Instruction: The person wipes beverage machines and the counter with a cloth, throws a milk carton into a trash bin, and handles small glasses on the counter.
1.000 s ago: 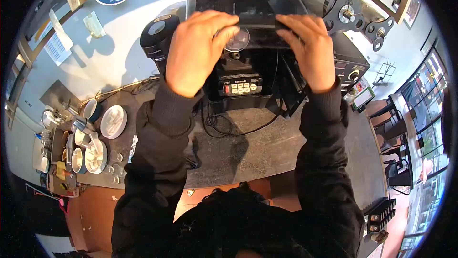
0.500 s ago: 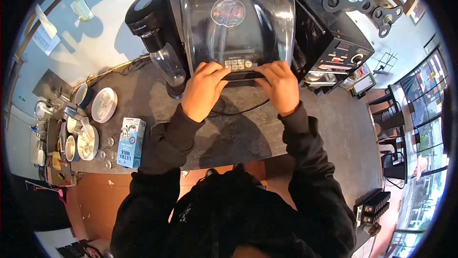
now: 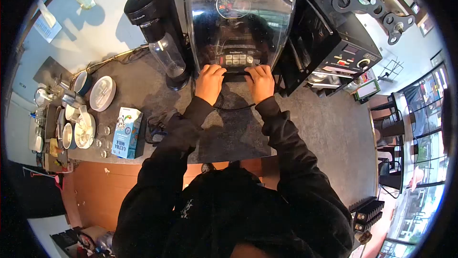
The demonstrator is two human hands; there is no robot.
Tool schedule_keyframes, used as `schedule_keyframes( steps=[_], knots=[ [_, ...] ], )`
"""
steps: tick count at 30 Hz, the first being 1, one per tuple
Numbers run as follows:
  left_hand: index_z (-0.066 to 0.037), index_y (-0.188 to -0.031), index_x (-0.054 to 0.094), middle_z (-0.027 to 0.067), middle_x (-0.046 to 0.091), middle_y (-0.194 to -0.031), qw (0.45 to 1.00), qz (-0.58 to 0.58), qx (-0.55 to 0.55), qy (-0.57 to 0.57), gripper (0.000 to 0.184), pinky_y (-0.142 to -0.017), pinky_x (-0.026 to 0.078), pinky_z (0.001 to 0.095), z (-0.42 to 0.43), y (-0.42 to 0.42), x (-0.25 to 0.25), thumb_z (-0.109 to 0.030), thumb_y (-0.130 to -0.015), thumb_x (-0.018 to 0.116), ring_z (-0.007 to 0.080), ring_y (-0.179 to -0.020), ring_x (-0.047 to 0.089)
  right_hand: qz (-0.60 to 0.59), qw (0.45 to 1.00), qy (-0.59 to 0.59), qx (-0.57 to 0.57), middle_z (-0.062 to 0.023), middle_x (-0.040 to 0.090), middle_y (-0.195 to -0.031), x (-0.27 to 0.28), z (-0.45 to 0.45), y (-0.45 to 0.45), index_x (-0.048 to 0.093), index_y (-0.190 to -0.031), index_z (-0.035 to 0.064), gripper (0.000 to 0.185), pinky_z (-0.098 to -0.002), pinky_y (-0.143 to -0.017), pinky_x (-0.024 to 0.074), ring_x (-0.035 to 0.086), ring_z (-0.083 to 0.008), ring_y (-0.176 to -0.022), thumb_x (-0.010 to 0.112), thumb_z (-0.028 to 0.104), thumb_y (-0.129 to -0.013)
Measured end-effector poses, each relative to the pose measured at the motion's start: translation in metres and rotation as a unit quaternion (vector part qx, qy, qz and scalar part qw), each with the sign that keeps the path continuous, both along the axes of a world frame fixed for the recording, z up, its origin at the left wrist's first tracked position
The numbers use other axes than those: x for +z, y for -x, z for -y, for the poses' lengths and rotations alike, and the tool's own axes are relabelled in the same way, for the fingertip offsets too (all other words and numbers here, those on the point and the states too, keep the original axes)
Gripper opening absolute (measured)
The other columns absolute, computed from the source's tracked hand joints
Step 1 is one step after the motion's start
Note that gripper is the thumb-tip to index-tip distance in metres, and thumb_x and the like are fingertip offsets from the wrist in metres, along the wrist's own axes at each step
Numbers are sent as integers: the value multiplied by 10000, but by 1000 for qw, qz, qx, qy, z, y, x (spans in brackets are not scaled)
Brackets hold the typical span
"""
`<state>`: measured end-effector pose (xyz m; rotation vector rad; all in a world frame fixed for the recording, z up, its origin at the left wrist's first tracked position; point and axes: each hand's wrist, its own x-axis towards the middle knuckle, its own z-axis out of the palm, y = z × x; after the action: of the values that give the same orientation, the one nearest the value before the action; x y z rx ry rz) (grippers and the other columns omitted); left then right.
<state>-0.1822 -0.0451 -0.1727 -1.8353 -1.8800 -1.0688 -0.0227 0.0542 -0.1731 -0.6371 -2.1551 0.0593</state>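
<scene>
A blender with a clear domed cover [image 3: 238,24] stands at the back middle of the counter, its cover lowered over the button panel [image 3: 236,60]. My left hand [image 3: 210,85] has its fingers curled on the left part of the cover's lower front edge. On the right part of the same edge, my right hand [image 3: 261,84] rests with its fingers bent over the rim. Left of the blender is a black drink machine [image 3: 152,14] with a clear bottle [image 3: 168,55].
A blue and white milk carton [image 3: 127,133] stands on the dark counter [image 3: 315,129], with a dark cloth [image 3: 160,126] beside it. Bowls [image 3: 85,129] and a white dish [image 3: 103,93] are at the left. A black machine [image 3: 334,57] stands right of the blender.
The clear cover has come down from its raised position over the blender front. Both hands moved down with it and are now closer together. The view has shifted, bringing the milk carton into sight.
</scene>
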Motion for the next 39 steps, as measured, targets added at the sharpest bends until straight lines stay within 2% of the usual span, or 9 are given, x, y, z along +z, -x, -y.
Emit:
schedule_keyframes(
  steps=[9,15,18,20,24,30,35,38,39],
  knots=[
    [-18,-982,627,100,569,-975,999,-2,35,3,157,-804,454,407,-9,-1,-13,-37,-828,603,298,-943,504,15,1000,0,24,-45,600,-893,-12,-13,3,665,-955,68,222,-370,-819,451,512,-260,-936,691,74,-735],
    [-50,-1073,617,103,571,-1102,995,58,74,-16,247,-837,464,385,9,-12,-13,-90,-829,626,301,-1011,538,-40,999,-13,10,-51,570,-1002,-7,4,6,656,-921,59,185,-385,-819,424,505,-271,-940,705,79,-743],
    [-56,-1048,629,107,582,-1097,985,114,118,-52,249,-840,467,370,36,-15,-19,-104,-805,659,297,-1004,562,-47,996,12,71,-68,567,-1004,-6,23,18,646,-917,53,185,-377,-801,431,513,-278,-927,715,80,-747],
    [-51,-1008,644,112,600,-1062,962,216,149,-80,244,-835,472,367,64,-14,-16,-107,-775,690,308,-978,585,-66,984,64,156,-91,596,-955,-6,38,34,645,-918,26,186,-366,-780,446,543,-286,-896,718,75,-754],
    [-35,-989,636,143,611,-1004,950,151,261,-84,230,-795,481,348,130,-4,-19,-87,-772,692,313,-929,598,-77,951,153,258,-117,625,-877,-9,82,71,654,-850,10,114,-365,-749,468,585,-295,-846,703,56,-758],
    [-41,-1014,635,115,620,-1006,896,235,360,-113,243,-729,491,308,236,5,-34,-46,-777,688,248,-877,608,-47,891,240,382,-96,631,-852,-19,155,111,648,-848,25,103,-345,-714,483,608,-278,-820,691,81,-773],
    [-24,-1009,630,121,620,-967,859,263,424,-117,228,-729,507,308,303,20,-43,-62,-791,687,252,-836,616,-27,871,267,411,-102,630,-831,-24,199,145,646,-876,17,122,-334,-665,491,631,-283,-748,682,98,-792],
    [14,-1092,598,143,626,-1004,775,410,452,-166,290,-764,513,315,336,42,-63,-122,-843,663,215,-881,627,10,849,331,412,-109,637,-878,-29,217,169,646,-914,18,154,-327,-670,496,633,-257,-784,680,119,-804],
    [14,-1092,598,143,626,-1004,774,410,453,-167,290,-764,513,315,345,49,-72,-122,-843,663,215,-881,627,10,848,331,413,-109,637,-878,-32,222,177,646,-914,18,154,-327,-670,496,633,-257,-784,680,119,-804]
  ],
)
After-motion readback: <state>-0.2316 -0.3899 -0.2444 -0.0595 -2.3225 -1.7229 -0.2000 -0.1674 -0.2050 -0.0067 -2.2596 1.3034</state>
